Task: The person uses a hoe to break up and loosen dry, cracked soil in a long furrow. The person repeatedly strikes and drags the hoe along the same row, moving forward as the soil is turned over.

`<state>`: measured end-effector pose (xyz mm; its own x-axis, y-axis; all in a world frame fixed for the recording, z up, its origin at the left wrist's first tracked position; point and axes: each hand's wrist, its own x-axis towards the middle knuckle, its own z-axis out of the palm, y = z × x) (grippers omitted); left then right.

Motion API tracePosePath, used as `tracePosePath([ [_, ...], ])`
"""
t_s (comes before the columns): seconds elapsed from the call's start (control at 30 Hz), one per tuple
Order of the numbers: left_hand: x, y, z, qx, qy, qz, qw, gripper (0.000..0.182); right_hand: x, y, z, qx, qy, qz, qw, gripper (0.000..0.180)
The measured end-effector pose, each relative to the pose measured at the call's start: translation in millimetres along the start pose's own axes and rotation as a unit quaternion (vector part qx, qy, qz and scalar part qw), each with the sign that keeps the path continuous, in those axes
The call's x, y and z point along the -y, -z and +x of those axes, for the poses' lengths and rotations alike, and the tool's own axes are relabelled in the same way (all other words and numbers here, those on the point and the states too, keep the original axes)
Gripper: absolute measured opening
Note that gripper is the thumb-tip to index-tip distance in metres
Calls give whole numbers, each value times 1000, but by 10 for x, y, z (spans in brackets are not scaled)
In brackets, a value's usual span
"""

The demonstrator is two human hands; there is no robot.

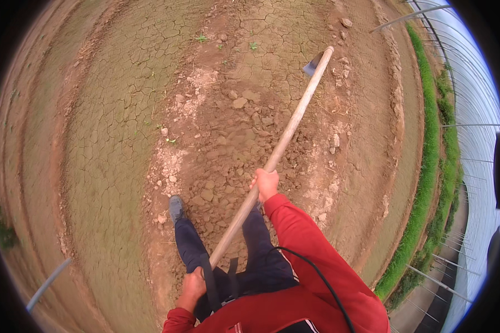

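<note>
A long wooden-handled hoe (295,120) runs diagonally from my waist to the upper right. Its metal blade (311,66) hangs at the far end, at or just above the cracked soil; contact cannot be told. My right hand (266,183) grips the handle around its middle. Near the butt end, my left hand (194,284) is closed on the handle, partly behind a dark strap. Broken clods of soil (210,193) lie between and ahead of my feet, with flat cracked soil (275,25) beyond them.
My shoe (176,208) stands beside pale crumbled soil (171,164). Small weeds (201,38) grow ahead. Furrows run along both sides. A strip of green grass (428,166) borders the plastic greenhouse wall (479,145) on the right. Metal poles (49,283) show at the edges.
</note>
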<state>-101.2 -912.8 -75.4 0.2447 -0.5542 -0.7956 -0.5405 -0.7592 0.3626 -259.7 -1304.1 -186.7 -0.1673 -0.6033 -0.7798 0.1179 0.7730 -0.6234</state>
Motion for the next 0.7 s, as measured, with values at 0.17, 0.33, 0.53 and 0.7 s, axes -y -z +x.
tracePosePath([
  [0.17, -314, -102, 144, 62, -43, -117, 990, 26, 265, 113, 397, -28, 20, -65, 997, 12],
  [0.33, 124, 586, -1107, 143, 154, 14, 977, 38, -1212, 63, -794, -14, -182, -50, 982, 8],
  [0.53, 494, 486, -1392, 104, 160, -20, 981, 34, -1525, 107, -1373, 20, -198, -5, 980, 12],
  [0.7, 371, 139, -633, 59, 67, 70, 994, 32, -600, 198, -689, -2, -89, 40, 995, 15],
])
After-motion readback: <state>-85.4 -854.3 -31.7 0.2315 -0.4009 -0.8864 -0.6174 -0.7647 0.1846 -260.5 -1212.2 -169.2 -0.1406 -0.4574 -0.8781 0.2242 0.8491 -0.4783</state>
